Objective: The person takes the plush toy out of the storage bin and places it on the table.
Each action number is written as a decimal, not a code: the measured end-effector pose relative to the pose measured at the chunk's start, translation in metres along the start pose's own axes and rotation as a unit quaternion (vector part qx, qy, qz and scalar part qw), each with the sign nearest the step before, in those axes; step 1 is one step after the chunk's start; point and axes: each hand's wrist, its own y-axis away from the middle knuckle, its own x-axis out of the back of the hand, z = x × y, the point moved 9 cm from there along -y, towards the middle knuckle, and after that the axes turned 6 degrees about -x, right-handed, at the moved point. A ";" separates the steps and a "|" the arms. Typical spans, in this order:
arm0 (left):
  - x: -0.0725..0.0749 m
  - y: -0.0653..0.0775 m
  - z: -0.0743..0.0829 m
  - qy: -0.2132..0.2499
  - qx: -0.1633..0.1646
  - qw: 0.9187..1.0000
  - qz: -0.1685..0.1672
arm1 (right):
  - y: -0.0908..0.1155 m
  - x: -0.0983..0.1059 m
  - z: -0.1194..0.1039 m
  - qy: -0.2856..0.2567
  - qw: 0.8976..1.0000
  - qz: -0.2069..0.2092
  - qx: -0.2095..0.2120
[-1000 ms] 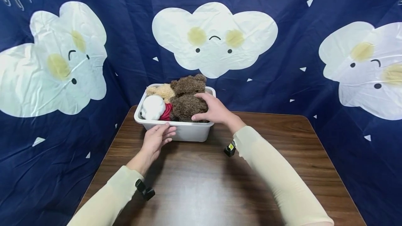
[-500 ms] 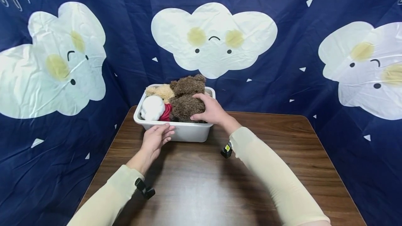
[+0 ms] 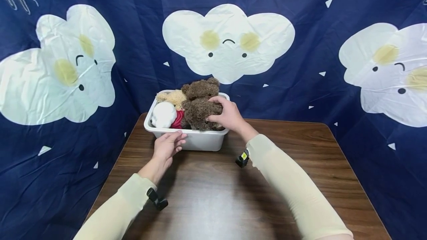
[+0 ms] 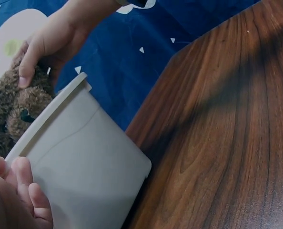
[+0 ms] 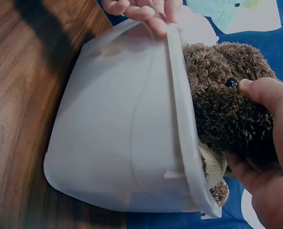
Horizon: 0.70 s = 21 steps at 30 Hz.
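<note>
A white plastic bin stands near the back edge of the table, packed with plush toys. My left hand holds its front rim, thumb and fingers at the edge. In the right wrist view, my right hand grips the head of a brown teddy bear, its thumb beside the black eye. This bear lies at the bin's front right, partly above the rim; a knitted garment shows below its head. Behind it is another brown teddy bear. A tan plush toy and a white plush toy with red cloth fill the left side.
The brown wood-grain table stretches in front of the bin and to its right. A dark blue curtain with white clouds hangs behind and on both sides, close to the table's edges.
The front brown bear's head has turned in my right hand, so its eye now shows in the head view. My left hand stays at the rim, and the bin has barely shifted.
</note>
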 end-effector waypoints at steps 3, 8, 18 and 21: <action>0.000 0.000 0.001 0.001 0.001 1.000 0.003 | 0.001 0.005 -0.004 0.001 1.000 0.004 0.008; -0.001 0.000 0.000 0.003 0.009 1.000 -0.004 | 0.003 0.017 -0.010 -0.022 0.999 0.017 0.015; -0.002 0.000 0.001 0.008 0.008 1.000 -0.023 | 0.006 0.052 -0.047 -0.054 0.996 0.042 0.063; -0.002 0.000 0.001 0.006 0.005 1.000 -0.022 | 0.009 0.063 -0.055 -0.056 0.995 0.045 0.068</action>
